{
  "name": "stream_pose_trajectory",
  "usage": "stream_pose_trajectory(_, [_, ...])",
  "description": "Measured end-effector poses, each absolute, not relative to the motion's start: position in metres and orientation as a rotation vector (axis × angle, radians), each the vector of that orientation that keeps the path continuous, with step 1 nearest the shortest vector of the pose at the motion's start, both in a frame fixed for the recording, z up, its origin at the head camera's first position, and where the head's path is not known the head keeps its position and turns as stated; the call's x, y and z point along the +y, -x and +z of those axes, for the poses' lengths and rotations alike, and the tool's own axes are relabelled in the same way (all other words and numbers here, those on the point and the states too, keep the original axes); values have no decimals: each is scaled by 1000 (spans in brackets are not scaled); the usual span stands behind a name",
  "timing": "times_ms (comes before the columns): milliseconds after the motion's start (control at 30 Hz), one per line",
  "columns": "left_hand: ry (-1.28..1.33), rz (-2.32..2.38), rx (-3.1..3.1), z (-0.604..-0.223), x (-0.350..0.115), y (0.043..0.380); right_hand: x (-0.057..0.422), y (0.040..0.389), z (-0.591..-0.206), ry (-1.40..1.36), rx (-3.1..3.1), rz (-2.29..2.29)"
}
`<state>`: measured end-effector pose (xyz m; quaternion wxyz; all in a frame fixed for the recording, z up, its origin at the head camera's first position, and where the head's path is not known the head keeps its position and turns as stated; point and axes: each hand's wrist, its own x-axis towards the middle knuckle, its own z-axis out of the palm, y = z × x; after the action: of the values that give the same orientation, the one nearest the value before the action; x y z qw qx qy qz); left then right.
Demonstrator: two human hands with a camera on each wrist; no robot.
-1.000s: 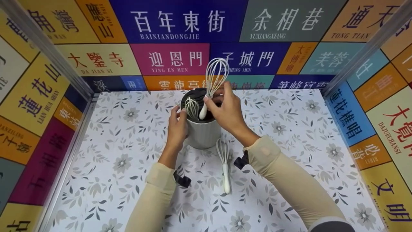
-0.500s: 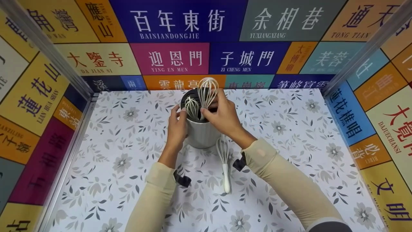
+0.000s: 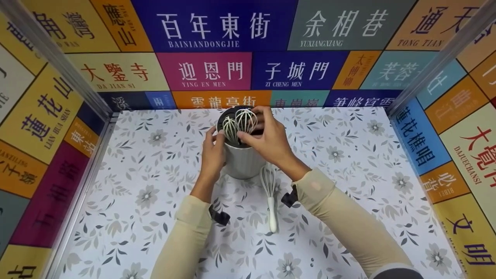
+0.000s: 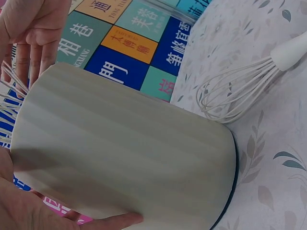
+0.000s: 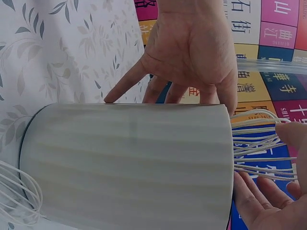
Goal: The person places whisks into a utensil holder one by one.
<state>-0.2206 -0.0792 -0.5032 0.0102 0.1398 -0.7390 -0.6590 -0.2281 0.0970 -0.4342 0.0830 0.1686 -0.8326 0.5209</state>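
In the head view a pale ribbed utensil holder (image 3: 244, 164) with a dark slotted top stands upright on the table. My left hand (image 3: 213, 153) grips its left side, thumb near the rim; the right wrist view shows that hand's fingers (image 5: 158, 88) spread along the wall. One whisk (image 3: 230, 130) stands in the holder, wires up. Beside it, my right hand (image 3: 273, 139) holds a second white whisk (image 3: 246, 118) by the lower wires, between thumb and fingers. Its handle is hidden down in the holder. A third whisk (image 3: 272, 213) lies in front of the holder.
The table (image 3: 135, 232) wears a white cloth with grey flowers and leaves. Panels with coloured signs (image 3: 221, 27) rise behind and on both sides, close behind the holder. The lying whisk's wires (image 4: 235, 91) reach the holder's base.
My right hand has lowered its whisk, handle first, into the holder, and its wire head now sits level with the other. The left hand and the lying whisk have stayed put.
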Motion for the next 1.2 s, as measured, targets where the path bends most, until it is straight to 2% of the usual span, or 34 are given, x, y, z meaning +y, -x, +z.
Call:
stream_pose_trajectory(667, [-414,-2080,-2257,-502,-79,220,109,224,-436,-553,-2413,1530])
stream_pose_trajectory(967, [-415,-2072,-2259,-502,-77,220,132,216,-441,-376,-2362,1718])
stream_pose_trajectory(1200, [-423,-2058,-2257,-503,-79,220,149,206,-470,-246,-2423,1737])
